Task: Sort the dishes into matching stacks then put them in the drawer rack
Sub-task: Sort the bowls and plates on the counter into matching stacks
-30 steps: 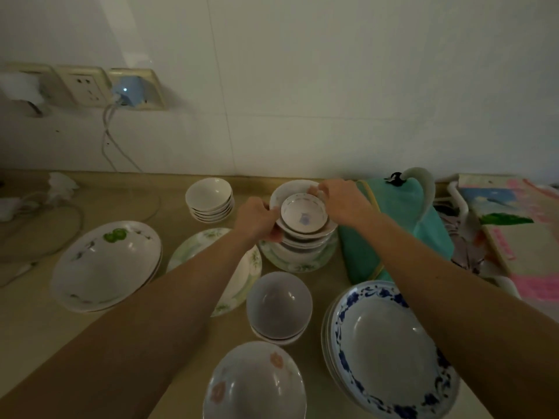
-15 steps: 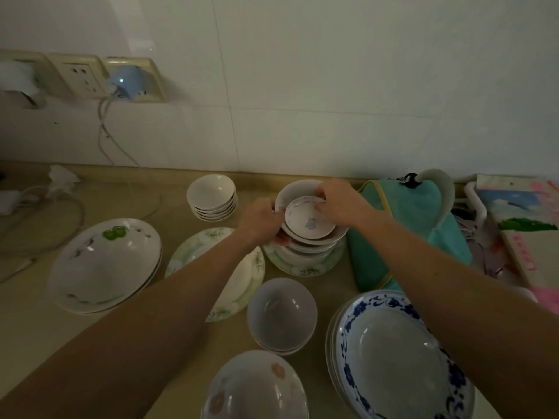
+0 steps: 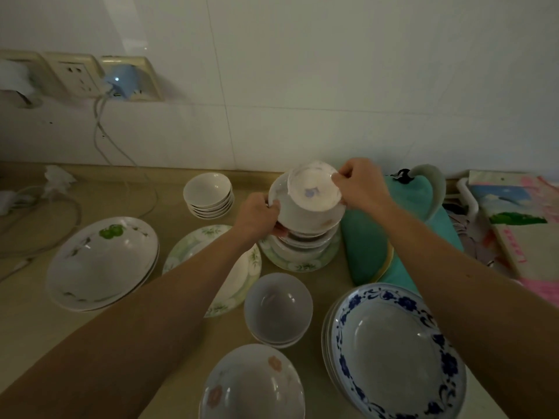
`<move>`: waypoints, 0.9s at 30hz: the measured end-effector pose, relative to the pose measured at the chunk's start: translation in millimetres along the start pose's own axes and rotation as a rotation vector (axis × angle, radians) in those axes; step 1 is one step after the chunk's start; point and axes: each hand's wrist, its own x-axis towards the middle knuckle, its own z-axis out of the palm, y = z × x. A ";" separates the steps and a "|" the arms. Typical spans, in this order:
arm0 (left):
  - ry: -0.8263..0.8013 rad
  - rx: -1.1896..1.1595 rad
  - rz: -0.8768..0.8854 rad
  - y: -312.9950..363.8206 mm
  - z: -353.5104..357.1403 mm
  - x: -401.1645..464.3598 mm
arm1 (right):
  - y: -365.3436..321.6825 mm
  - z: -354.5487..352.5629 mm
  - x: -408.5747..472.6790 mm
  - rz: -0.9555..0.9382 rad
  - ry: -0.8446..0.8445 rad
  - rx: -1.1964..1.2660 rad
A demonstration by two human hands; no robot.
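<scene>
Sorting is partly done, judging by how the dishes lie on the counter point(image 3: 27, 322). The person's right hand point(image 3: 361, 186) pinches the rim of a small dish with a blue mark point(image 3: 314, 189), tipped up at the top of a mixed pile point(image 3: 302, 237). The left hand point(image 3: 257, 214) has its fingers curled around the side of the white bowl point(image 3: 298, 213) just under that dish. Both sit on top of the pile, near the wall and right beside a teal cloth point(image 3: 372, 237).

Some matching stacks look ready. Four or five small white bowls point(image 3: 208, 195) stand nested near the wall. Big plates with a green picture point(image 3: 102, 261) lie stacked on the left. Blue-rimmed plates point(image 3: 393, 352) lie stacked on the right. Two or three plain deep bowls point(image 3: 278, 309) sit nested in the middle. A bowl with orange flowers point(image 3: 251, 385) sits close to the bottom edge, and a green flower plate point(image 3: 211, 267) lies partly under the left arm.

The mixed pile has more dishes to sort, and it rests on another green flower plate. No drawer rack shows, so putting the stacks away seems not yet begun.
</scene>
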 end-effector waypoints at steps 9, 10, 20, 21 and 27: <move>0.037 -0.429 -0.120 8.1 -23.8 -21.9 | -4.1 -41.9 -42.2 0.279 0.028 0.845; 0.054 -0.455 -0.112 8.0 -29.0 -25.0 | -2.9 -42.4 -47.4 0.283 0.029 0.872; 0.141 -0.597 -0.067 -13.2 -76.4 -68.9 | 12.9 -6.7 -102.4 0.286 -0.060 0.755; 0.130 -0.628 -0.068 -17.9 -78.3 -75.6 | 14.5 -1.6 -108.4 0.276 -0.069 0.736; 0.169 -0.761 -0.047 -52.6 -100.3 -112.8 | 12.2 26.8 -145.6 0.173 -0.172 0.634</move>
